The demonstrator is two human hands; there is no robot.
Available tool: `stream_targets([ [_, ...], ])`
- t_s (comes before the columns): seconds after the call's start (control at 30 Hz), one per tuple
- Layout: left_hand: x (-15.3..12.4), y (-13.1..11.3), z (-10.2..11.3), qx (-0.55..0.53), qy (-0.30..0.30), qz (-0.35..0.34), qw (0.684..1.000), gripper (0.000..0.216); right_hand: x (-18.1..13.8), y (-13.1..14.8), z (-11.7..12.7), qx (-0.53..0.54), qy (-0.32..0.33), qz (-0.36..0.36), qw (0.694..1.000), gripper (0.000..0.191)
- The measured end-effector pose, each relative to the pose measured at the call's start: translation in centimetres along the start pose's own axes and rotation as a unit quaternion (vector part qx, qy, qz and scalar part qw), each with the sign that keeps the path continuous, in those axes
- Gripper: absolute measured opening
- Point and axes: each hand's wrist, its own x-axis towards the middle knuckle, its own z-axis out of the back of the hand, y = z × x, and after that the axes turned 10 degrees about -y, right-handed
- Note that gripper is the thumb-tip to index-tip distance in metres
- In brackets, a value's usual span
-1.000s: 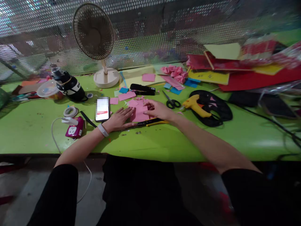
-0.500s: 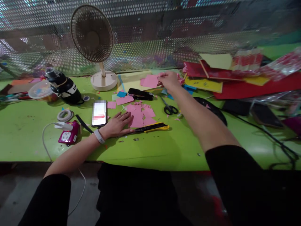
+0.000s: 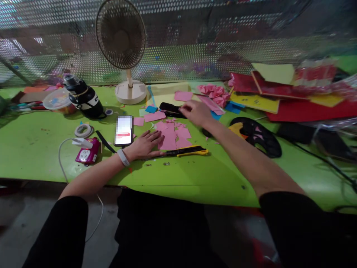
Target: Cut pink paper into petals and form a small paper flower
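My left hand (image 3: 146,145) lies flat with fingers spread, its fingertips on the left edge of the pink paper pieces (image 3: 168,138). Just below the papers, a yellow-and-black utility knife (image 3: 192,150) lies close to my left thumb. My right hand (image 3: 197,113) hovers by the right end of a black stapler (image 3: 169,108). Its fingers are curled together; whatever they hold, if anything, I cannot make out. Behind it rests a separate pink piece (image 3: 183,96). My right forearm hides most of the scissors (image 3: 206,133).
A phone (image 3: 124,131), tape roll (image 3: 83,130), purple power adapter (image 3: 88,152), black bottle (image 3: 85,99) and fan (image 3: 131,92) stand or lie to the left. Pink paper flowers (image 3: 213,93) and red and yellow sheets (image 3: 258,100) are at the back right. A black mask-like object (image 3: 267,143) lies right of my arm.
My right hand has come away from the pink paper at the back, toward me and the stapler. The left hand stays flat on the papers. The view has shifted slightly.
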Motion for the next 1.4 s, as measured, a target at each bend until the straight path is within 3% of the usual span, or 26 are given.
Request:
stream_targets([
  [0.1,0.1,-0.2,0.1,0.007,-0.006,-0.011,1.000,0.086,-4.5,2.3,-0.9,0.038,0.149,0.176,0.972,0.032],
  [0.2,0.1,-0.3,0.1,0.008,-0.005,-0.017,1.000,0.083,-6.2,3.8,-2.6,0.058,0.256,0.254,0.931,0.050],
  [0.3,0.1,-0.2,0.2,0.002,0.003,-0.019,1.000,0.082,-5.9,4.1,-3.5,0.021,0.264,0.239,0.934,0.059],
  [0.37,0.0,-0.1,0.4,-0.003,0.006,-0.020,1.000,0.081,-5.5,3.7,-2.9,0.019,0.239,0.228,0.943,0.059],
  [0.53,-0.3,-0.4,1.1,0.000,0.005,-0.010,1.000,0.077,-7.7,2.1,2.4,0.054,0.171,0.169,0.969,0.054],
  [0.7,-0.5,-0.6,1.4,-0.011,0.006,0.003,1.000,0.073,-11.1,1.8,5.6,0.099,0.288,0.226,0.925,0.049],
  [0.9,-0.5,0.2,1.4,-0.010,0.016,-0.007,1.000,0.071,-10.7,2.2,6.5,0.103,0.323,0.219,0.915,0.037],
  [1.0,-0.5,0.2,1.5,-0.011,0.018,-0.014,1.000,0.072,-10.4,1.8,7.7,0.116,0.301,0.179,0.929,0.041],
  [1.13,-0.6,-0.1,1.7,-0.009,0.021,-0.022,0.999,0.081,-10.2,0.4,8.6,0.093,0.183,0.035,0.978,0.043],
  [1.23,-0.6,-0.2,1.6,0.000,0.022,-0.021,1.000,0.085,-10.0,-0.6,7.8,0.117,0.130,-0.048,0.983,0.047],
  [1.4,-0.7,-0.6,1.6,-0.002,0.019,-0.013,1.000,0.084,-9.4,-1.4,5.5,0.037,0.024,-0.044,0.998,0.038],
])
